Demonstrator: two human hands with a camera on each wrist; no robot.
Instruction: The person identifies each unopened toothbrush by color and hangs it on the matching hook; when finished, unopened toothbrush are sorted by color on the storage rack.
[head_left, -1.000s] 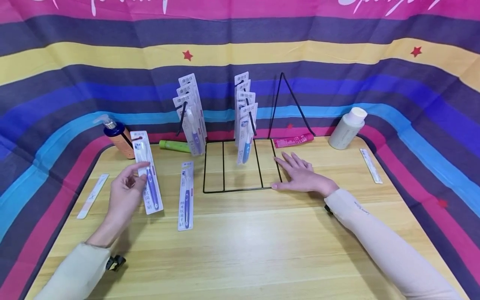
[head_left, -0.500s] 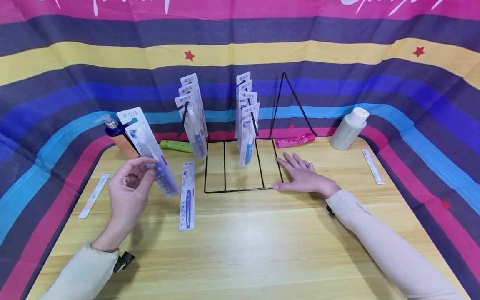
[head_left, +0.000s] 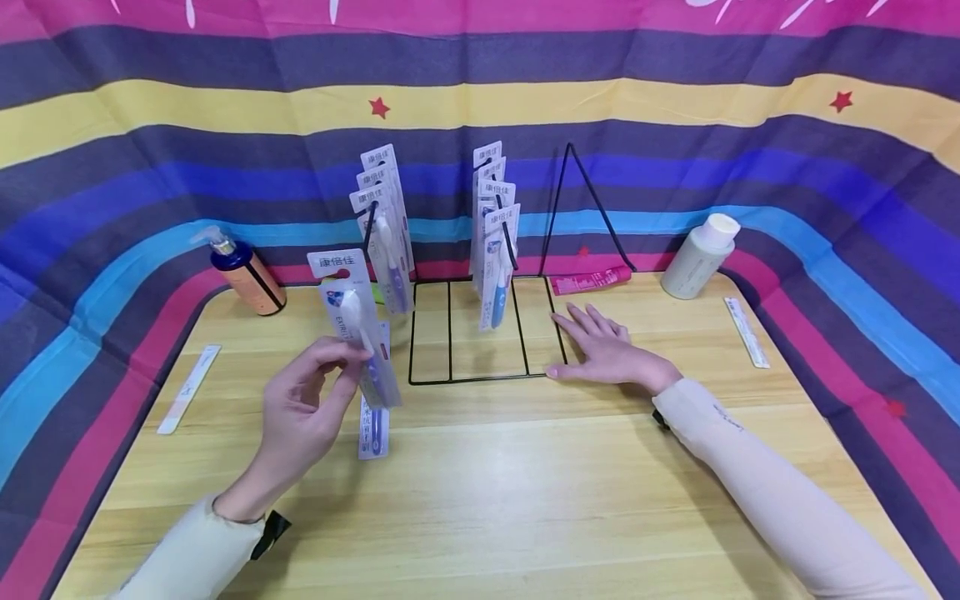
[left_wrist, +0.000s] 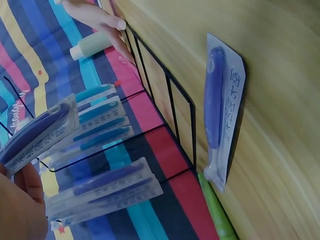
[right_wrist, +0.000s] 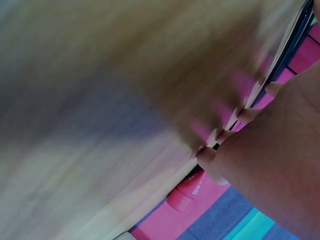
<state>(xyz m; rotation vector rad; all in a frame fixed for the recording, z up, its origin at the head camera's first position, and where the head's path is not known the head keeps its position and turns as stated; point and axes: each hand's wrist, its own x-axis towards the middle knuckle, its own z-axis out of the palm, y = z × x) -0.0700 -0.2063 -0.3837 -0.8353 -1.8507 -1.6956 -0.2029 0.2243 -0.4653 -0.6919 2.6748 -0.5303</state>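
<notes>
My left hand point(head_left: 307, 408) pinches a purple toothbrush in its blister pack point(head_left: 341, 279), upright and slightly tilted above the table, left of a black wire rack point(head_left: 487, 380). The pack's lower end point(left_wrist: 42, 127) shows in the left wrist view. Behind it a second packed purple toothbrush point(head_left: 373, 442) lies on the wood, partly hidden. Packed toothbrushes point(head_left: 396, 292) hang on the rack's left hook, and several more, the front one blue point(head_left: 501, 296), on the middle hook. Fingers spread, my right hand point(head_left: 603, 350) rests at the right side of the rack's base.
A pump bottle point(head_left: 251, 279) stands at the back left, a white-capped bottle point(head_left: 697, 258) at the back right. A pink tube point(head_left: 590, 281) lies behind the right hand. A green tube point(left_wrist: 215, 210) is by the rack. Narrow white packs point(head_left: 189, 389) lie near both table sides.
My left hand has lifted the packed toothbrush off the left of the table and carried it right toward the rack, turning its front more to the camera. The right hand stays where it was.
</notes>
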